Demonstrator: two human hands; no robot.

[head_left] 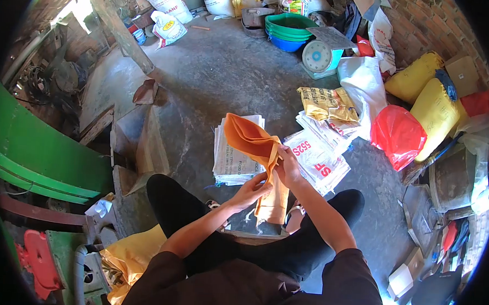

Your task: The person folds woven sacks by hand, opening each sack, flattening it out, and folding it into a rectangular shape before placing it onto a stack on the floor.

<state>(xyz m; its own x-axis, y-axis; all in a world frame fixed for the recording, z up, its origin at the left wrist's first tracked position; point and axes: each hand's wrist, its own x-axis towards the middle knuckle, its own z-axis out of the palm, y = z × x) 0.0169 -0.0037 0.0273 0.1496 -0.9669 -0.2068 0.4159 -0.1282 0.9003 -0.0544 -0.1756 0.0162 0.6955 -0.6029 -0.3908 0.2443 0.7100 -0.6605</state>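
An orange woven sack [272,194] hangs between my hands over the floor, in front of my knees. Its upper part flares out to the left with the folds spread, and its lower end drops down between my feet. My right hand [289,166] pinches the sack along its right edge. Lower and to the left, my left hand [249,193] has its fingers closed on the sack's left side. Behind the flared part lies a flat stack of white printed sacks [236,157], partly covered by the orange one.
More white printed sacks [315,161] lie at the right, with a folded yellow sack [328,104] on top. Farther back stand a dial scale [319,57] and stacked green basins [290,26]. A red bag [398,136] and full yellow sacks [434,112] line the right wall. Green machinery [43,149] stands left.
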